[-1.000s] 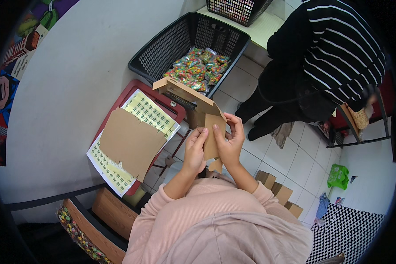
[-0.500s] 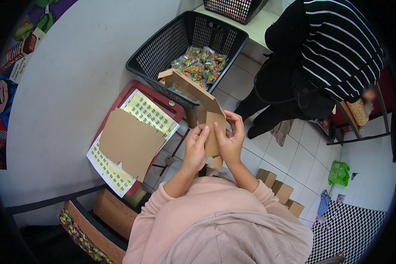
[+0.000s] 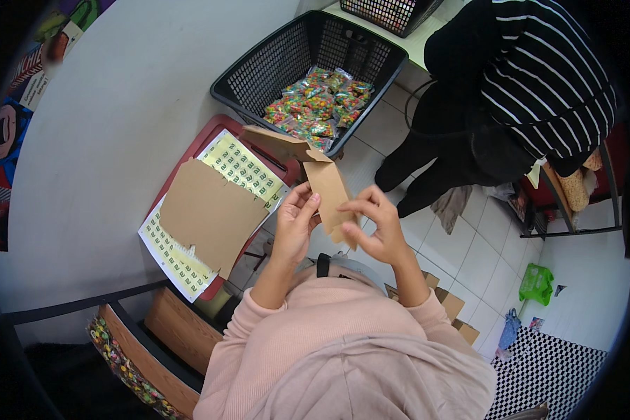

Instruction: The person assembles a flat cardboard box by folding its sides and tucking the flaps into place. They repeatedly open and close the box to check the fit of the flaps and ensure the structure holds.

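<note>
A partly folded brown cardboard box (image 3: 331,193) is held in front of my chest, tilted, its long flap reaching up and left toward the basket. My left hand (image 3: 296,222) grips its left edge, thumb on the near face and fingers behind. My right hand (image 3: 380,227) is at the box's right side by the lower flap, its thumb and fingers apart; whether the fingertips touch the card is hard to tell.
A black plastic basket (image 3: 241,91) holds several bags of colourful sweets (image 3: 318,105). Left of me, a red stool (image 3: 210,133) carries sticker sheets (image 3: 239,162) and a flat cardboard piece (image 3: 206,213). Folded boxes (image 3: 449,302) lie at right. A person in stripes (image 3: 539,77) stands beyond.
My right hand has come off the box face, moving right with its fingers spreading. The box has turned, its long flap swinging lower and left. My left hand has shifted slightly left.
</note>
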A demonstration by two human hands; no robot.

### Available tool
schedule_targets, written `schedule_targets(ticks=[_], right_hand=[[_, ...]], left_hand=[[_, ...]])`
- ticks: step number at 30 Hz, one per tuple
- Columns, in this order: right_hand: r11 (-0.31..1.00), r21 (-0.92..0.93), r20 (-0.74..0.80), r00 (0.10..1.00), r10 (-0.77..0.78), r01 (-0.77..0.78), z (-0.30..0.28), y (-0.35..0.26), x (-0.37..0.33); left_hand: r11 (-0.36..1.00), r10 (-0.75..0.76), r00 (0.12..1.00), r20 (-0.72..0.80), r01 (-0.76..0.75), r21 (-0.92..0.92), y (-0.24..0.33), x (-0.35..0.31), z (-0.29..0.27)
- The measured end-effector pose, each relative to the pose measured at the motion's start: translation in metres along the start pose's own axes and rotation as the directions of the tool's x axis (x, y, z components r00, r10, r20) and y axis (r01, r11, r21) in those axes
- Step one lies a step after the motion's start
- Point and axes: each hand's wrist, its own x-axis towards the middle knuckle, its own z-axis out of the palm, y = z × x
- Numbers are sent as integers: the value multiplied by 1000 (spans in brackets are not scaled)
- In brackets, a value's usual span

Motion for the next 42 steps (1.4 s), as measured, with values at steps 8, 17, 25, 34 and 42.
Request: schedule_targets(ticks=[8, 17, 25, 34, 42], right_hand=[[998, -55, 229, 972, 56, -44, -11, -14, -4], [957, 33, 51, 956, 288, -289, -3, -7, 2], [967, -127, -146, 968, 203, -222, 9, -10, 2], [967, -123, -155, 967, 205, -225, 14, -6, 7], [977, -157, 86, 983, 162, -147, 11, -14, 18]], left_hand=[[999, -10, 1000, 0, 10, -35, -9, -6, -6], [994, 3, 999, 33, -7, 110, -7, -10, -3], [963, 128, 990, 59, -139, 233, -9, -15, 0], [979, 104, 993, 55, -112, 168, -12, -9, -5], [982, 120, 992, 46, -125, 139, -1, -1, -10]])
